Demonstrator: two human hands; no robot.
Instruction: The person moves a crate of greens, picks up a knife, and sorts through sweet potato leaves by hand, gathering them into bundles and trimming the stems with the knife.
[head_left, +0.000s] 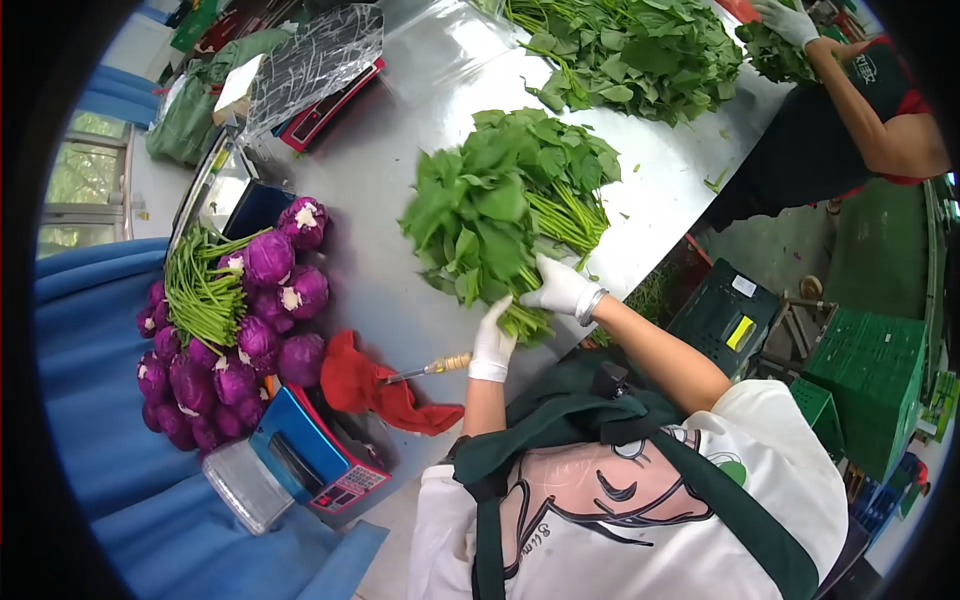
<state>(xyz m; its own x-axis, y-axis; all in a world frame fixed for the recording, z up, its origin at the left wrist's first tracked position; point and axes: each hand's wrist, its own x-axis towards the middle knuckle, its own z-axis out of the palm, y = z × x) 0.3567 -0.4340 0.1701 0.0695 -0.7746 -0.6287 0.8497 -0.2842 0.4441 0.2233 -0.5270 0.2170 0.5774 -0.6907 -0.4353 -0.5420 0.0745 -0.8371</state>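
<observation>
A bunch of leafy greens (475, 215) is held by its stems between my two white-gloved hands, its leaves fanned out over the metal table (375, 270). My left hand (492, 342) closes on the stem ends from the left. From the right, my right hand (562, 286) grips the same stems, partly hiding them. Right behind this bunch lies another bunch of greens (570, 165), stems toward me. Near my left wrist, a tool with a wooden handle (447, 364) rests with its metal end over a red cloth (370, 385).
Purple cabbages (270, 258) and green stems (203, 290) are piled at left, beside a blue scale (310, 450). A second scale (330, 105) stands at the back left. More greens (640, 55) lie at the back. A co-worker's gloved hand (787, 22) holds greens. Crates (865, 380) stand right.
</observation>
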